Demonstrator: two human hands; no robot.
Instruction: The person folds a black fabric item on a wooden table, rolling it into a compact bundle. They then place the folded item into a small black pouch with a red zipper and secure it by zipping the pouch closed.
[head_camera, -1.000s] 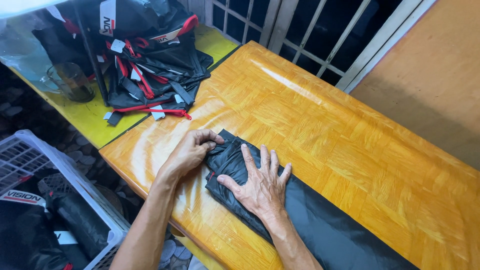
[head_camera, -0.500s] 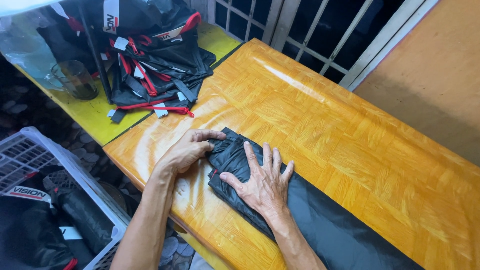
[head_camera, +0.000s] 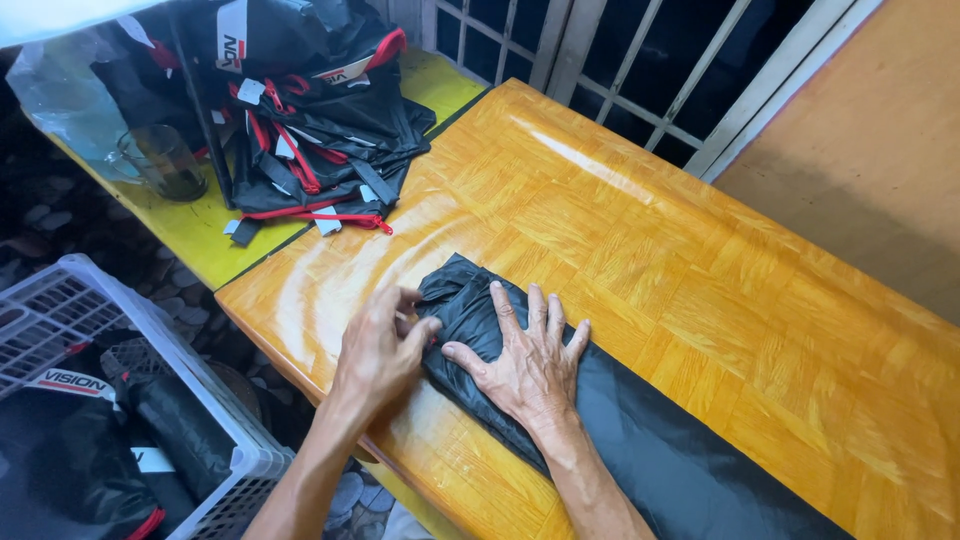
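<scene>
A long strip of black, slightly shiny fabric lies along the near edge of a glossy orange wooden table, its left end bunched into a thick fold. My right hand lies flat on that bunched end, fingers spread and pressing down. Beside it, my left hand has curled fingers pinching the fabric's left edge, where a sliver of red shows.
A pile of black and red fabric pieces and a glass mug sit on a yellow-green table at the far left. A white plastic crate with black bundles stands low on the left. White window bars run behind.
The view has shifted a little. My left hand has slid from the top of the bunched end down to its left edge. My right hand stays pressed flat on the fabric.
</scene>
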